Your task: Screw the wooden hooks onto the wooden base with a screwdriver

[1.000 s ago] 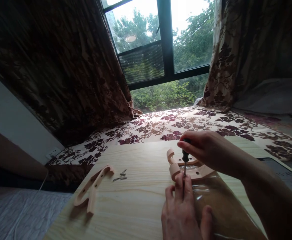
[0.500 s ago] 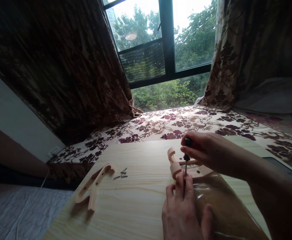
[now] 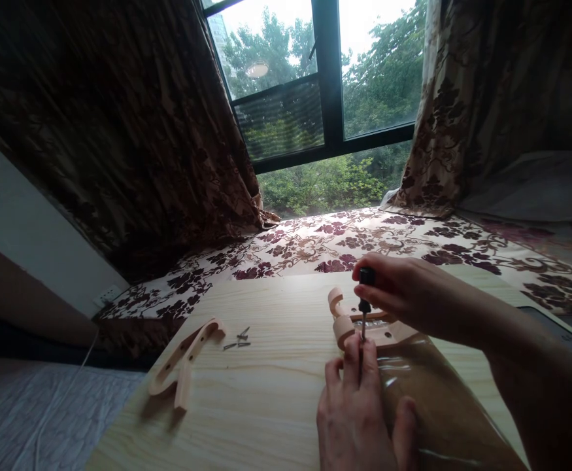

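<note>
My right hand (image 3: 393,284) is closed around the black handle of a screwdriver (image 3: 365,299), which stands nearly upright. Its shaft points down at a curved wooden piece (image 3: 344,332), shaped like a hook or bracket with dark holes. On that same piece, the index and middle fingertips of my left hand (image 3: 352,405) press from either side of the screwdriver's tip, holding it down. The left thumb is spread out to the right. Any screw under the tip is hidden by the fingers. Just behind lies a second curved wooden arm (image 3: 335,299).
A brown panel under clear plastic film (image 3: 437,399) lies beneath my hands on the pale wooden board (image 3: 261,405). Several screws (image 3: 239,340) and another curved wooden bracket (image 3: 185,366) lie to the left. A dark flat device (image 3: 560,333) sits at the right, partly behind my arm.
My right hand and the screwdriver have shifted very slightly, the handle turning a little in the fingers. The left hand stays in place on the wooden piece.
</note>
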The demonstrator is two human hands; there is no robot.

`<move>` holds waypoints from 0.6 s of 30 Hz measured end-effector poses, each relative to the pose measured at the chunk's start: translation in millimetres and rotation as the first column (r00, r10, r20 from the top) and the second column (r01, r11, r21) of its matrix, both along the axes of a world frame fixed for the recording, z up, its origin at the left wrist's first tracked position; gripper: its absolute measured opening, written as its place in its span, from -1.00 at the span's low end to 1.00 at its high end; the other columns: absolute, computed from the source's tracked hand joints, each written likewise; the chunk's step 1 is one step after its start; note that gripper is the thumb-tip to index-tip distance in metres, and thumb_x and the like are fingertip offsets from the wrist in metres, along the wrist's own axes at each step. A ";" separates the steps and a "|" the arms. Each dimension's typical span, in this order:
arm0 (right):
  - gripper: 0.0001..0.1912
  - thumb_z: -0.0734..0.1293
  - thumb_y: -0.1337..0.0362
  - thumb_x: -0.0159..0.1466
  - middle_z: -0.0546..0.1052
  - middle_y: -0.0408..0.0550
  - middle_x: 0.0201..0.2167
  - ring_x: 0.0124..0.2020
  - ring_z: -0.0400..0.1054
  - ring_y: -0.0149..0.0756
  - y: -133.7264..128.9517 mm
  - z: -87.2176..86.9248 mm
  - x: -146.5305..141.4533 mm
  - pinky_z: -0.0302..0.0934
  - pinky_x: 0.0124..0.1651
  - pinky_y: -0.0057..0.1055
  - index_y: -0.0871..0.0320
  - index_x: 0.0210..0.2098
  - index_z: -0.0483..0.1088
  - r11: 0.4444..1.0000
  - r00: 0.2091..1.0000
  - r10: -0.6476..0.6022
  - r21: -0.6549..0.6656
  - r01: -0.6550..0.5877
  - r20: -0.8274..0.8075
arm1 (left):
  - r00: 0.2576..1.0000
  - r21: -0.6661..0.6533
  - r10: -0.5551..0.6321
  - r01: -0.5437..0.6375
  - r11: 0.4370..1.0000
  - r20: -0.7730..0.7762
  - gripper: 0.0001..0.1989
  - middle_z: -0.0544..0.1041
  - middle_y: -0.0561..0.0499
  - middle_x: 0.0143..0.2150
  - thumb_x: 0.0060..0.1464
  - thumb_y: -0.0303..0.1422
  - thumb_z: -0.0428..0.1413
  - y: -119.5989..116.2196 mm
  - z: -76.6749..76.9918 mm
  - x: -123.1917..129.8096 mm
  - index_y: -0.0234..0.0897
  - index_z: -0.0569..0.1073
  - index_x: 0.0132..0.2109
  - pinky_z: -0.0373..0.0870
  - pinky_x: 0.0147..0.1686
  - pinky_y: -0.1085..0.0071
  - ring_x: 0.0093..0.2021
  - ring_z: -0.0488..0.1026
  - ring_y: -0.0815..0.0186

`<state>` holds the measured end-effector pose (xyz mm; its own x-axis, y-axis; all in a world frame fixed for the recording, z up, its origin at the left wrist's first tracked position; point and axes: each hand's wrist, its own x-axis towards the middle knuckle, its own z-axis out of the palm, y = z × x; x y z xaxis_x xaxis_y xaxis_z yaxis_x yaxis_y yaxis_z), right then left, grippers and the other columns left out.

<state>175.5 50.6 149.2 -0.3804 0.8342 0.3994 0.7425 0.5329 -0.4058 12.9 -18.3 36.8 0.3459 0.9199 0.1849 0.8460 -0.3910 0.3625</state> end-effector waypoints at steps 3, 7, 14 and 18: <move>-0.83 0.23 0.19 0.30 0.34 -0.21 -0.57 -0.57 0.16 -0.41 3.8 -1.4 0.0 0.00 -0.50 -0.47 0.11 -0.39 0.24 1.000 1.000 -0.014 -0.015 0.014 -0.009 | 1.000 -0.021 -0.011 0.011 1.000 0.016 -0.33 -0.02 0.07 0.41 0.19 -0.07 -0.06 0.2 4.0 -1.3 -0.17 0.02 0.37 0.36 0.10 0.01 0.23 0.23 -0.06; -0.80 0.23 0.21 0.31 0.37 -0.20 -0.56 -0.56 0.17 -0.41 -2.5 0.2 -5.4 -0.01 -0.50 -0.47 0.11 -0.43 0.22 0.999 1.000 0.017 -0.047 -0.018 -0.012 | 0.998 0.016 -0.060 0.060 0.998 0.005 -0.32 0.01 0.07 0.40 0.17 -0.08 -0.01 -0.4 -0.5 -15.3 -0.13 0.02 0.37 0.34 0.13 0.10 0.22 0.26 0.01; -0.81 0.25 0.25 0.31 0.39 -0.18 -0.53 -0.54 0.16 -0.42 -15.7 3.2 -18.8 -0.03 -0.48 -0.45 0.13 -0.44 0.27 0.997 0.997 0.075 -0.037 -0.074 0.030 | 0.993 0.169 -0.100 0.109 0.979 -0.058 -0.21 0.12 0.13 0.36 0.03 -0.23 0.12 -9.3 -22.0 -38.7 0.05 0.00 0.36 0.48 -0.04 0.29 0.11 0.41 0.11; -0.75 0.22 0.20 0.32 0.38 -0.17 -0.54 -0.54 0.16 -0.40 -6.6 1.3 -14.5 -0.01 -0.47 -0.44 0.12 -0.47 0.22 0.995 1.000 0.023 -0.095 -0.021 0.020 | 0.999 0.300 0.049 -0.051 0.953 0.017 -0.28 0.22 0.16 0.32 -0.04 -0.32 0.12 -17.5 -25.8 -24.8 0.04 0.18 0.30 0.45 0.00 0.18 0.05 0.43 0.09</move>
<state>161.0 44.0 150.4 -0.4066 0.8592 0.3106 0.7398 0.5091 -0.4400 -11.8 -35.8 11.0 0.2978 0.8374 0.4583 0.8643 -0.4403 0.2431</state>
